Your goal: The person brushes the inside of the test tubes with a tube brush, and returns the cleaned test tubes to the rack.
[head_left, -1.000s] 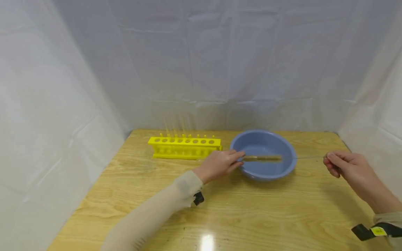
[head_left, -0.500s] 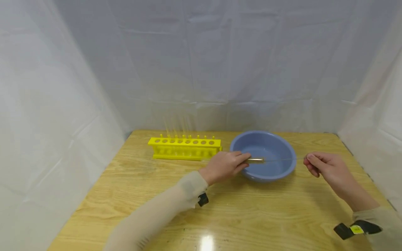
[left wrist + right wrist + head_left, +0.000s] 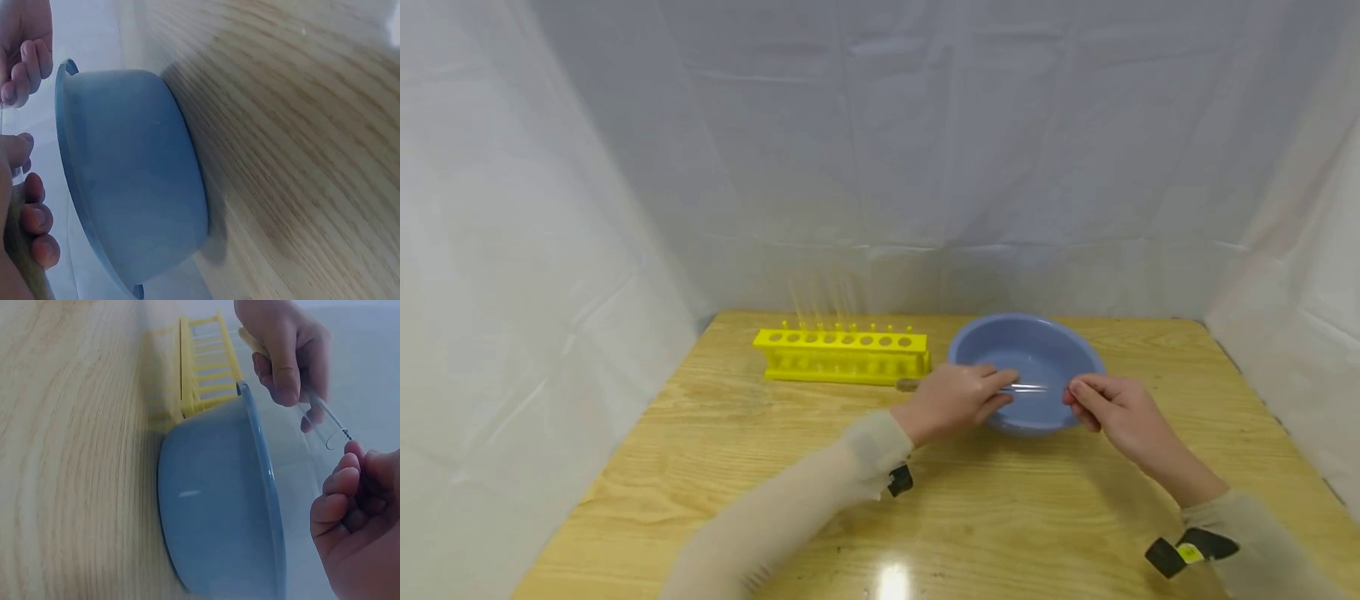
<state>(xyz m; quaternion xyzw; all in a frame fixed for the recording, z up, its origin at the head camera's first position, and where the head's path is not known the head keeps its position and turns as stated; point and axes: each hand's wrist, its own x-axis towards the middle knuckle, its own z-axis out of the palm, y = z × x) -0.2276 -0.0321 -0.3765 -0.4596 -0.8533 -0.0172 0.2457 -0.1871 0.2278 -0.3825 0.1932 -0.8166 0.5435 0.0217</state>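
Over the blue basin (image 3: 1026, 417), my left hand (image 3: 951, 400) grips a clear glass test tube (image 3: 1026, 388), held nearly level with its mouth to the right. Brown bristles of a test tube brush (image 3: 907, 385) show inside the tube, left of that hand. In the right wrist view, the brush's twisted wire (image 3: 337, 424) comes out of the tube's mouth. My right hand (image 3: 1123, 412) pinches this wire between thumb and fingers, close to the mouth. The left wrist view shows the bristles (image 3: 24, 250) under the left fingers.
A yellow test tube rack (image 3: 842, 340) stands left of the basin, with several clear tubes or rods rising from its back. The wooden table (image 3: 1000, 517) meets white sheeting (image 3: 887, 167) at the back and sides.
My right hand has moved left towards the left hand, pushing the brush deeper; its bristles went from outside the tube's mouth to its far end. The left hand shifted slightly right.
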